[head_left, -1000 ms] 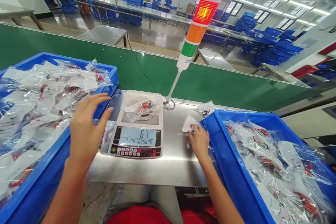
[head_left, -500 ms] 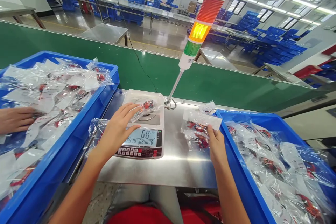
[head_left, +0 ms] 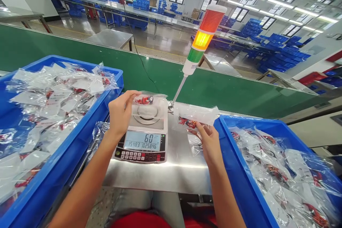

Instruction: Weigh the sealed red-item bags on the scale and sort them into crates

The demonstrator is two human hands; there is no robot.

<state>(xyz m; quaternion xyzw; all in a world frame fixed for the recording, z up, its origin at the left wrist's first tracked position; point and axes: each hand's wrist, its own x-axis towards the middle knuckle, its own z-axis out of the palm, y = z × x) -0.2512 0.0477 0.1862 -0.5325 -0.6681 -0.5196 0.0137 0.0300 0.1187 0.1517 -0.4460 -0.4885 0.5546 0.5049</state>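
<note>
**Slip and mix-up risks at the weighing point**

Left hand (head_left: 121, 112): grip closed, thumb and fingers pinching the left edge of the first bag (head_left: 148, 100), clear film with a red part inside. It hangs just above the pan of the scale (head_left: 143, 135); cannot tell if it touches. Display reads 60.

Right hand (head_left: 210, 142): grip closed from below on the second bag (head_left: 196, 114), held up over the surface (head_left: 173, 171) between the scale and the right bin (head_left: 240, 185).

Signal tower (head_left: 203, 39) at the far edge, amber band lit.

Risks, as judged:
- Film looks slick and the first bag is held by one edge only, so it could slide out and land skewed on the pan or keys.
- The second bag's end is near the pan; a brush there could disturb the reading.
- A loose bag (head_left: 193, 144) lies under the right hand, easily confused with the held one.
- The left bin (head_left: 61, 171) is heaped above its rim, so bags may spill toward the scale.

Counts:
- hands: two
- bags in hand: two
- scale: one
- bins: two
- tower: one, three bands
- binned bags: too many to count
</note>
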